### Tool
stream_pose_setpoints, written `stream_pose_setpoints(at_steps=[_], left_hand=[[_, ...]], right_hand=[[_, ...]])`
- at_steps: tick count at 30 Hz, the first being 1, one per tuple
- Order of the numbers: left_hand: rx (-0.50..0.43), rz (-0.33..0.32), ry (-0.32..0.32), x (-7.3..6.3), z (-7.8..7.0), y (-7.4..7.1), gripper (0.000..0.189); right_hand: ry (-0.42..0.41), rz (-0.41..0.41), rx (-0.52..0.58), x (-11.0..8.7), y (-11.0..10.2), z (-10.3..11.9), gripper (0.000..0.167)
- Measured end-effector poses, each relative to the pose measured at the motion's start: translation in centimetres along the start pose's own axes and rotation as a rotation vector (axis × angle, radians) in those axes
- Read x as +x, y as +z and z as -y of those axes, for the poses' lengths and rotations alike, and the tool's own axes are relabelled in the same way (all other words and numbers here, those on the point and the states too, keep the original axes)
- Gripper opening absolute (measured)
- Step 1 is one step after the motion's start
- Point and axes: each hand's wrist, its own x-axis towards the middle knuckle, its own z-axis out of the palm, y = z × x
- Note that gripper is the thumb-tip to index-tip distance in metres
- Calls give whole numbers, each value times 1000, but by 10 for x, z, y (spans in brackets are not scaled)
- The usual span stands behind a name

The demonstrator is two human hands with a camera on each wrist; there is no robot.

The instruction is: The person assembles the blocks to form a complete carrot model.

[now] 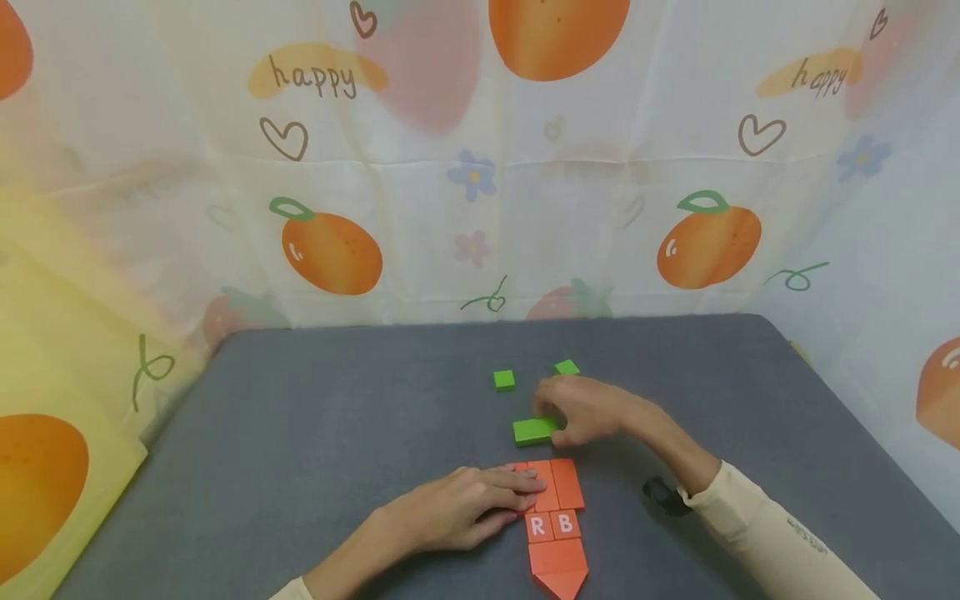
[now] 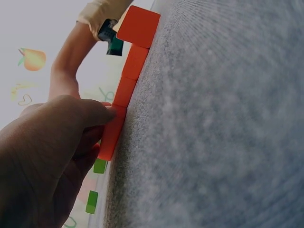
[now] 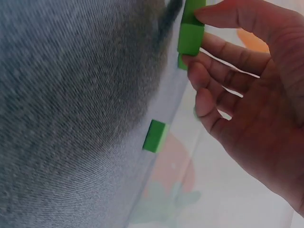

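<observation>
My left hand [image 1: 468, 504] rests its nearly straight fingers on the left part of a row of flat orange blocks [image 1: 567, 485], hiding some of them. In the left wrist view its thumb touches the side of an orange block [image 2: 112, 135]. Below that row, two small orange blocks lettered R [image 1: 537, 527] and B [image 1: 566, 524] lie side by side, above a wider orange block with a pointed end [image 1: 561, 581]. Farther back, my right hand [image 1: 581, 410] pinches the right end of a long green block [image 1: 532, 432]; thumb and fingers meet it in the right wrist view.
Two small green blocks lie at the back, one left [image 1: 504, 381] and one just behind my right hand [image 1: 567, 367]. A dark band with a device [image 1: 666, 497] is at the right wrist. The grey tabletop [image 1: 360, 400] ends at a fruit-patterned curtain [image 1: 420, 250].
</observation>
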Motion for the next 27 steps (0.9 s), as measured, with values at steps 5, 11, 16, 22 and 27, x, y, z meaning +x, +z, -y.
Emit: stream_pose_setpoints(at_steps=[5,11,16,22,27], left_hand=[[-8,3,-8,0,0,0,26],[-8,0,-8,0,0,0,27],[-17,8,-13,0,-1,0,28],[-28,16,-20,1,0,0,29],[-31,18,-22,1,0,-1,28]], right_hand=[[2,94,42,-3,3,4,22],[11,195,156,-5,1,6,26],[-27,196,176,-8,1,6,35],[-59,176,183,-9,1,5,38],[-61,179,175,-8,0,7,39]])
